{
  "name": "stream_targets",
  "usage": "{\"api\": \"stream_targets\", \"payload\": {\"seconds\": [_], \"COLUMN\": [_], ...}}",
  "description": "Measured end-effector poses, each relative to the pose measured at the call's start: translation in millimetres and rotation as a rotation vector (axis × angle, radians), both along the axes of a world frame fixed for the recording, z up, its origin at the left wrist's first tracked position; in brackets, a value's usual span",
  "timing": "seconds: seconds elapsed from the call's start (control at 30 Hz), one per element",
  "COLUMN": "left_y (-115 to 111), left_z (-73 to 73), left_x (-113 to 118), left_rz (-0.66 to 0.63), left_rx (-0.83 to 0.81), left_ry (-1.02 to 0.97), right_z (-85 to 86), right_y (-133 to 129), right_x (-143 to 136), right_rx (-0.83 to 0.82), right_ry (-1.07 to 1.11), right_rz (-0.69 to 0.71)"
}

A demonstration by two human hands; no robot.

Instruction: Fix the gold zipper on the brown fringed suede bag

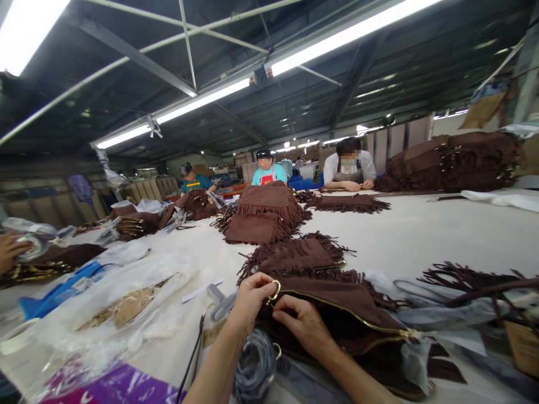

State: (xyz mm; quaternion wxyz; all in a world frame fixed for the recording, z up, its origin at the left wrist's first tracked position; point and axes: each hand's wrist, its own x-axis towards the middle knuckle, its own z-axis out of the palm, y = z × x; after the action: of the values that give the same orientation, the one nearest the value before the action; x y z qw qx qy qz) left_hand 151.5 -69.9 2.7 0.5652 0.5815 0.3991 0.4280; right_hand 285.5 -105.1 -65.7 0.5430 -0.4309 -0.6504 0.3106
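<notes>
My left hand (255,297) pinches a gold metal ring (277,289) between thumb and fingertips, at the left end of a brown fringed bag (337,294). Close beside it, my right hand (304,326) has its fingers pressed together just under the ring, over the bag's opening. Whatever those fingertips grip is too small or hidden to make out. The bag lies with its gold zipper (370,324) undone, showing a dark inside. Below my hands rests a coiled grey plastic-wrapped strap (255,365) with a metal ring near it.
More fringed bags (269,216) are stacked ahead on the white table (442,230), with a large pile (455,160) at the back right. Clear plastic bags (138,303) spread over the left side. Several people sit across the table; another person's hand (12,249) shows at far left.
</notes>
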Motion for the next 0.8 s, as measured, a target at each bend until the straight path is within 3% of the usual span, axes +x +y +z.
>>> {"api": "stream_targets", "payload": {"seconds": [0.37, 0.6, 0.8], "left_y": [-1.1, -2.1, -3.4], "left_z": [-12.1, -14.7, -21.9], "left_x": [0.1, -20.0, -24.5], "left_rz": [0.0, -0.105, -0.061], "left_rx": [0.106, 0.089, 0.178], "left_ry": [0.097, 0.048, 0.143], "right_z": [0.7, -3.7, -0.9], "right_y": [-1.5, 1.2, -0.8], "right_x": [-0.8, 0.1, -1.8], "right_rx": [0.031, -0.026, -0.027], "right_ry": [-0.033, 0.065, 0.095], "right_rz": [-0.014, -0.014, -0.003]}}
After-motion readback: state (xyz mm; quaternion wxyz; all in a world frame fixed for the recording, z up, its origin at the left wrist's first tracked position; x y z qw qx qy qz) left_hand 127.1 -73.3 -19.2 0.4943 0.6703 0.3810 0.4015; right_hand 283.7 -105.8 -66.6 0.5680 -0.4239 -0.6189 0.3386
